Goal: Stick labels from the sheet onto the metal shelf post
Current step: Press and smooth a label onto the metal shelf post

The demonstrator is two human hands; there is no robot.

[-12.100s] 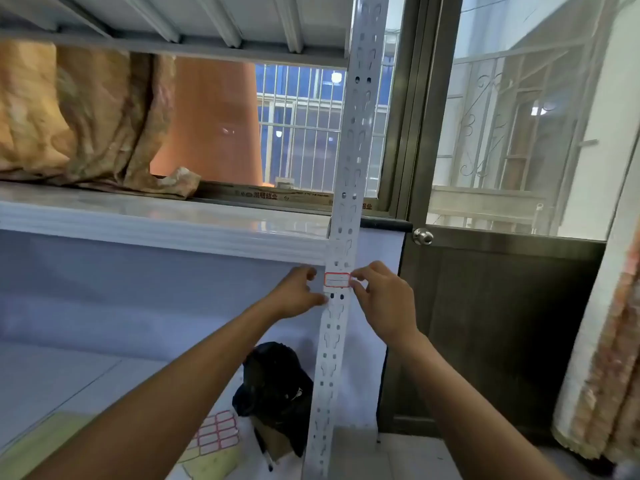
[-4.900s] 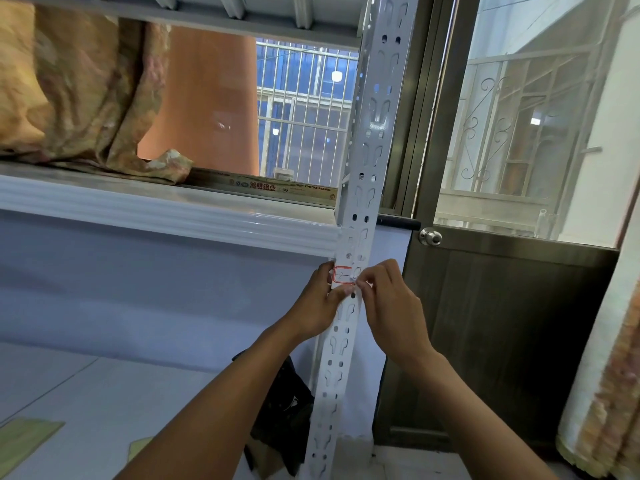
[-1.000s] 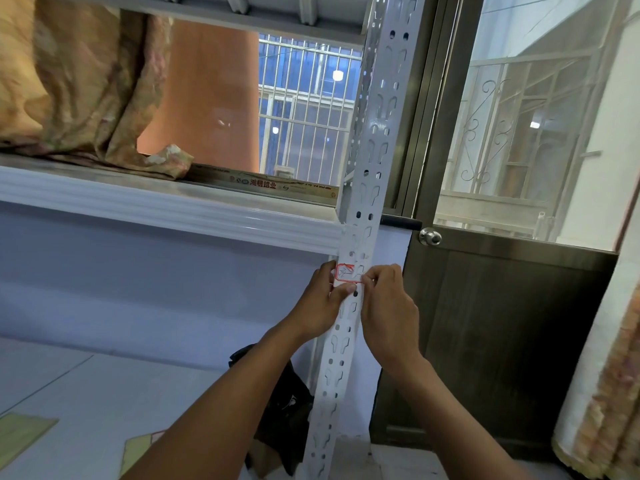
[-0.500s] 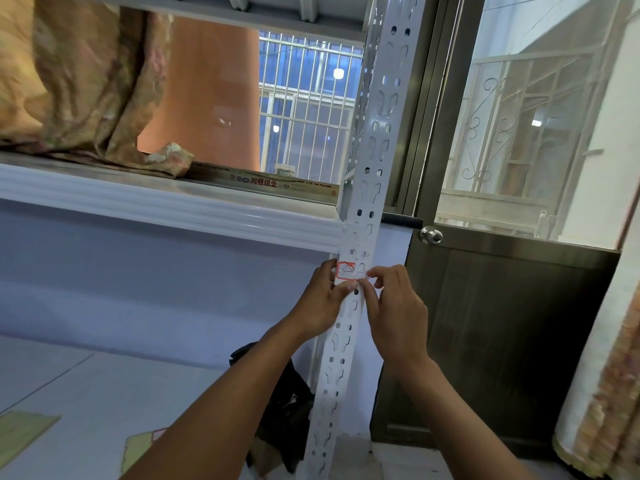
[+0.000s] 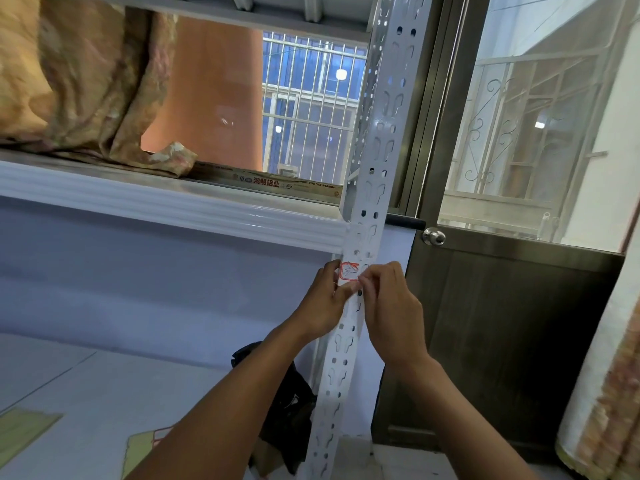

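A white perforated metal shelf post [image 5: 381, 140] runs from the top of the view down to the floor. A small white label with a red border [image 5: 349, 271] lies creased on the post just under the shelf edge. My left hand [image 5: 327, 303] holds the post from the left, with its thumb by the label's left edge. My right hand [image 5: 391, 306] pinches the label's lower right corner with fingertips. A corner of the label sheet [image 5: 157, 436] shows on the floor at the bottom left, mostly hidden by my left forearm.
A white shelf board [image 5: 166, 202] carries a folded patterned cloth [image 5: 79, 84] and a printed box [image 5: 266, 183]. A dark door [image 5: 502, 341] with a round knob [image 5: 433, 236] stands right of the post. A black bag [image 5: 284, 403] lies on the floor behind the post.
Twelve seconds ago the label lay flat between both hands; now it looks crumpled and narrower. In the last second my right fingers shifted slightly on its right edge; the left hand stayed.
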